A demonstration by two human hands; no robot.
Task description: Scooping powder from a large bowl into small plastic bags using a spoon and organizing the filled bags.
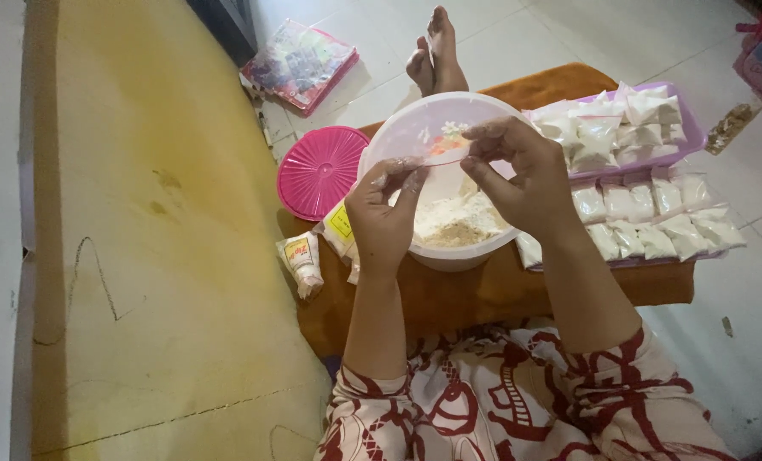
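My left hand (pixel 384 209) and my right hand (pixel 517 171) are raised over a white plastic bowl (pixel 415 128). Between the fingertips of both hands is a small clear plastic bag (pixel 443 150) with an orange mark, stretched flat. The bowl holds white and tan powder (pixel 453 224) at its bottom. It stands on a low orange-brown cushion (pixel 483 290) in front of my lap.
A round pink lid (pixel 319 171) lies left of the bowl, with small printed sachets (pixel 302 260) beside it. Right of the bowl, purple trays (pixel 692 128) hold several filled white packets (pixel 645 213). A yellow mat (pixel 142 213) is at left; a foot (pixel 436 55) rests beyond.
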